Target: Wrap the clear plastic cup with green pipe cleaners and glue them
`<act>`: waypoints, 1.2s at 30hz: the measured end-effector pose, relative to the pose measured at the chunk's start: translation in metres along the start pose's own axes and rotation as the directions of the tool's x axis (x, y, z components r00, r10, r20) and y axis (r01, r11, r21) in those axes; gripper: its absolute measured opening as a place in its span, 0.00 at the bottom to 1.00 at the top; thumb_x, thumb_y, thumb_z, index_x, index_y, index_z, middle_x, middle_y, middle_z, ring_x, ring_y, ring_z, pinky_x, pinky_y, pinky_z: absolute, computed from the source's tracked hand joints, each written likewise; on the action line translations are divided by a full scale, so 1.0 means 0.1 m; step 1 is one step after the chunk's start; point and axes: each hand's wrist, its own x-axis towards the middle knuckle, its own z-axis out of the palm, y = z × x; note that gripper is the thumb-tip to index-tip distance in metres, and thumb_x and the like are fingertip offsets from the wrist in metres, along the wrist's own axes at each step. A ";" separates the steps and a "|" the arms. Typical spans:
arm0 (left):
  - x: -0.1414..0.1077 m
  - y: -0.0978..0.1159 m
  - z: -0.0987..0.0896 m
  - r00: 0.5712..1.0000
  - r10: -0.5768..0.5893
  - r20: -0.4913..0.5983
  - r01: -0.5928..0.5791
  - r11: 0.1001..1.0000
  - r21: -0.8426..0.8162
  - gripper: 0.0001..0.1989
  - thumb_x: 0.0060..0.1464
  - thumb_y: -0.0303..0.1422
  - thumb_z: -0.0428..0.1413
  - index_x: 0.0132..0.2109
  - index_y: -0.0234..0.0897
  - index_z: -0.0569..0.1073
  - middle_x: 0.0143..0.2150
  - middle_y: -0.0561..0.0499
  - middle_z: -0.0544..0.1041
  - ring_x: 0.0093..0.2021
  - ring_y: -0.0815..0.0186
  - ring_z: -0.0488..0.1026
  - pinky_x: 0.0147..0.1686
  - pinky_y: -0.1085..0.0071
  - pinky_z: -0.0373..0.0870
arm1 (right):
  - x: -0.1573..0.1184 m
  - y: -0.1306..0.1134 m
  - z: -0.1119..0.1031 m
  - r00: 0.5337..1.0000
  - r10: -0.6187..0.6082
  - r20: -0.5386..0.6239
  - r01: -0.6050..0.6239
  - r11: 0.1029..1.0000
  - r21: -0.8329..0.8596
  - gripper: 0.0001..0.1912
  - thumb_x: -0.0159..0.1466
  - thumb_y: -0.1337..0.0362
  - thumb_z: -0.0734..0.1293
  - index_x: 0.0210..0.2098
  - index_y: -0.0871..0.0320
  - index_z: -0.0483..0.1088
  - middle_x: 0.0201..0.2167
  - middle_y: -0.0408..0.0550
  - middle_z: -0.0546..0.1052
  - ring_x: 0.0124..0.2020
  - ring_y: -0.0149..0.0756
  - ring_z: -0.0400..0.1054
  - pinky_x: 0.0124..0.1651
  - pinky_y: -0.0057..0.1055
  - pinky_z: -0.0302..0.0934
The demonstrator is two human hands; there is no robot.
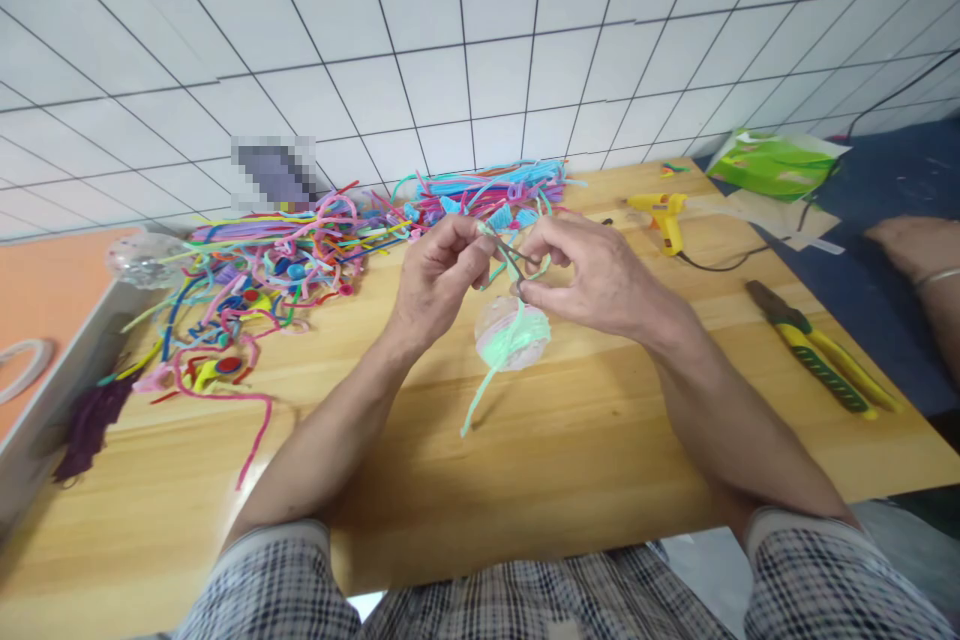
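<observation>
My left hand (pixel 442 275) is closed, its thumb and fingertips pinching the end of a pale green pipe cleaner. My right hand (pixel 592 270) grips a small pair of dark scissors (pixel 513 260), whose blades point toward my left fingertips. Below both hands, a round clear piece wound with pale green pipe cleaner (pixel 513 335) is on or just above the table; I cannot tell which. A loose light green pipe cleaner (pixel 486 390) trails from it toward me. My fingers partly hide the blades and the pinched end.
A tangled heap of coloured pipe cleaners (pixel 285 260) covers the back left. More bundles (pixel 491 188) lie by the tiled wall. To the right are a yellow glue gun (pixel 664 215) with its cord, yellow-green pliers (pixel 821 350) and a green packet (pixel 776 165). Another person's arm (pixel 919 260) shows at far right.
</observation>
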 end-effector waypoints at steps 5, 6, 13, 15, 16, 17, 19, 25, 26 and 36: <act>-0.01 -0.01 0.01 1.000 0.003 -0.002 -0.003 1.000 -0.009 0.24 0.63 0.54 0.73 0.38 0.40 0.79 0.29 0.56 0.79 0.22 0.75 0.70 0.24 0.78 0.70 | 0.01 -0.02 0.00 1.000 0.009 -0.002 -0.009 1.000 -0.009 0.12 0.59 0.66 0.76 0.38 0.49 0.70 0.39 0.44 0.81 0.42 0.44 0.72 0.45 0.41 0.62; -0.01 -0.01 0.01 1.000 -0.001 -0.004 0.001 1.000 0.000 0.24 0.63 0.55 0.73 0.38 0.40 0.79 0.29 0.56 0.80 0.22 0.75 0.70 0.24 0.77 0.71 | 0.01 -0.02 0.01 1.000 0.004 -0.006 -0.004 1.000 -0.013 0.12 0.59 0.66 0.76 0.38 0.49 0.70 0.38 0.44 0.81 0.42 0.44 0.72 0.45 0.41 0.62; -0.03 -0.03 0.02 1.000 0.028 -0.014 -0.028 1.000 -0.015 0.20 0.66 0.49 0.72 0.38 0.39 0.80 0.29 0.57 0.81 0.22 0.76 0.72 0.25 0.80 0.71 | 0.01 0.00 0.03 0.999 -0.030 -0.025 0.029 0.999 -0.042 0.12 0.60 0.65 0.75 0.38 0.50 0.68 0.38 0.44 0.80 0.41 0.43 0.70 0.45 0.40 0.60; -0.03 -0.03 0.02 0.999 0.044 -0.011 -0.044 0.999 -0.027 0.19 0.67 0.48 0.72 0.39 0.39 0.80 0.29 0.57 0.82 0.22 0.77 0.73 0.25 0.81 0.71 | 0.01 0.00 0.03 0.999 -0.040 -0.030 0.039 0.999 -0.033 0.12 0.60 0.65 0.75 0.38 0.50 0.68 0.38 0.44 0.79 0.41 0.43 0.70 0.45 0.40 0.59; -0.03 -0.04 0.02 0.999 0.049 -0.011 -0.049 0.998 -0.028 0.19 0.67 0.48 0.72 0.39 0.39 0.80 0.30 0.57 0.82 0.22 0.77 0.73 0.25 0.81 0.71 | 0.01 0.00 0.03 0.999 -0.044 -0.032 0.043 0.999 -0.024 0.12 0.60 0.65 0.75 0.38 0.50 0.68 0.37 0.44 0.79 0.40 0.42 0.69 0.45 0.39 0.59; -0.03 -0.05 0.02 0.999 0.052 -0.012 -0.052 0.998 -0.028 0.19 0.66 0.49 0.72 0.39 0.39 0.80 0.30 0.57 0.82 0.22 0.77 0.73 0.25 0.81 0.71 | 0.01 0.01 0.03 0.998 -0.048 -0.035 0.047 0.999 -0.013 0.12 0.60 0.65 0.75 0.38 0.50 0.68 0.37 0.44 0.79 0.40 0.42 0.69 0.44 0.39 0.59; -0.03 -0.05 0.02 0.999 0.051 -0.017 -0.051 0.998 -0.028 0.20 0.66 0.49 0.72 0.38 0.39 0.80 0.30 0.57 0.82 0.22 0.77 0.73 0.24 0.81 0.71 | 0.01 0.02 0.04 0.998 -0.052 -0.041 0.053 0.999 0.011 0.12 0.60 0.65 0.74 0.38 0.50 0.67 0.36 0.43 0.78 0.39 0.41 0.69 0.44 0.38 0.59; -0.03 -0.06 0.02 0.999 0.036 -0.018 -0.037 0.998 -0.043 0.21 0.64 0.50 0.73 0.37 0.39 0.79 0.28 0.57 0.79 0.21 0.76 0.73 0.24 0.80 0.71 | 0.01 0.08 0.07 0.998 -0.057 -0.035 0.060 0.996 0.072 0.10 0.61 0.66 0.74 0.37 0.51 0.69 0.36 0.43 0.80 0.37 0.38 0.70 0.43 0.36 0.60; -0.02 -0.06 0.03 0.999 0.032 -0.014 -0.033 0.998 -0.046 0.22 0.64 0.51 0.74 0.37 0.38 0.79 0.27 0.57 0.78 0.21 0.76 0.73 0.24 0.80 0.72 | 0.01 0.08 0.07 0.998 -0.052 -0.030 0.054 0.996 0.076 0.10 0.61 0.66 0.74 0.38 0.51 0.70 0.36 0.43 0.81 0.37 0.38 0.70 0.43 0.36 0.60; -0.04 -0.07 0.04 1.000 0.001 -0.016 -0.003 0.994 -0.109 0.20 0.66 0.49 0.73 0.39 0.39 0.78 0.31 0.57 0.83 0.22 0.78 0.72 0.25 0.82 0.72 | 0.03 0.00 -0.03 0.999 0.012 -0.041 -0.012 1.000 0.008 0.12 0.59 0.64 0.75 0.38 0.51 0.69 0.39 0.45 0.81 0.40 0.42 0.72 0.45 0.40 0.60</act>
